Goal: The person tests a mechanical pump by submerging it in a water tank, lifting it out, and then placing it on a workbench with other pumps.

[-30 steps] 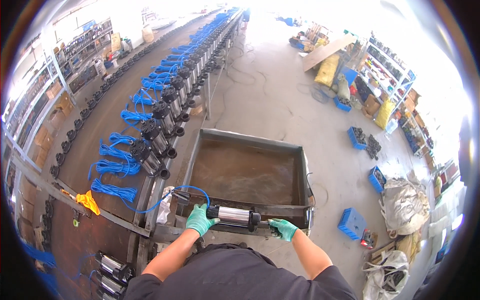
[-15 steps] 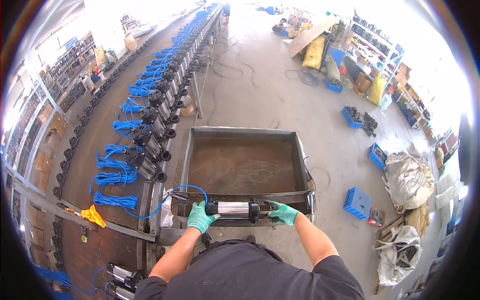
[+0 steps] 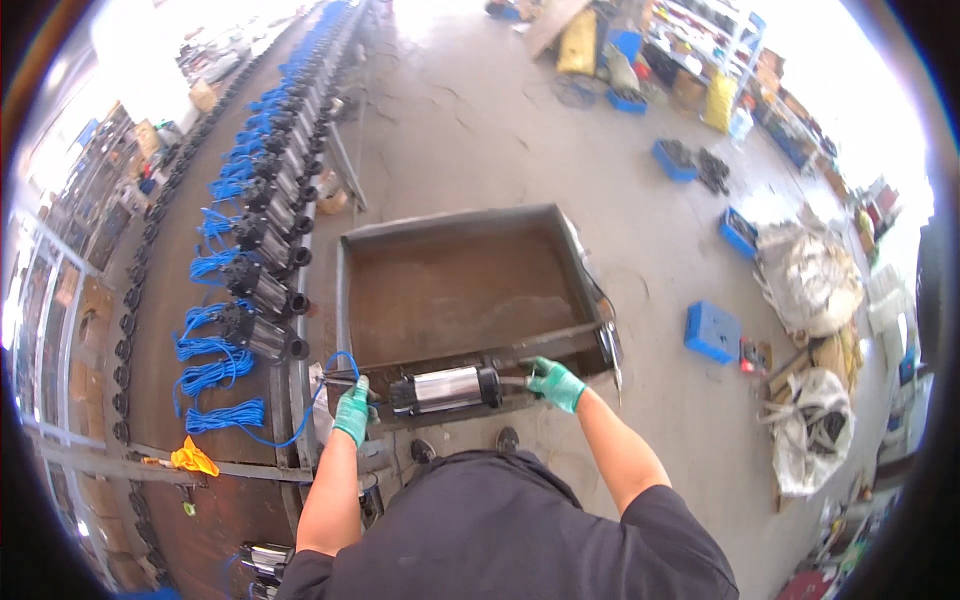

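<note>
A submersible pump [image 3: 447, 390] with a bright metal barrel and black ends lies crosswise at the near edge of a rectangular metal tank [image 3: 348, 290] with brown water. My right hand [image 3: 554, 385], in a green glove, is closed at a short grey rod-like piece [image 3: 513, 381] by the pump's right end. My left hand [image 3: 352, 411], gloved alike, is apart from the pump's left end, fingers curled beside a blue cable [image 3: 352, 358]. What the left fingers hold is hidden.
At left, a long bench carries a row of similar pumps [image 3: 252, 330] with coiled blue cables [image 3: 225, 416]. An orange cloth [image 3: 194, 457] lies on its rail. A blue crate [image 3: 712, 332] and white sacks [image 3: 812, 280] stand on the floor at right.
My left hand has come off the pump's left end and moved left towards the cable. My right hand stays at the right end. The view has shifted and turned slightly.
</note>
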